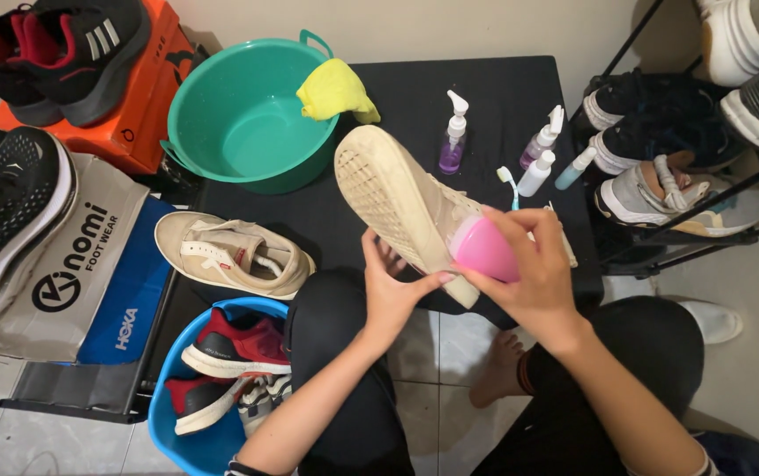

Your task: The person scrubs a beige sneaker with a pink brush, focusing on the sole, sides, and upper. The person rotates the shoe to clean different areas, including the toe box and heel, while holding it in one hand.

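The left hand (390,295) holds the tan shoe (415,211) sole up. The right hand (534,273) fingers grip a pink brush (482,249) on its heel. It looks like scrubbing; next needs firm rubbing along the sole.

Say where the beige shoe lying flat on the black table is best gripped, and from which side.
Grip the beige shoe around its heel collar, probably coming from above on the right end: it lies upright, opening up, with the blue basin close below.
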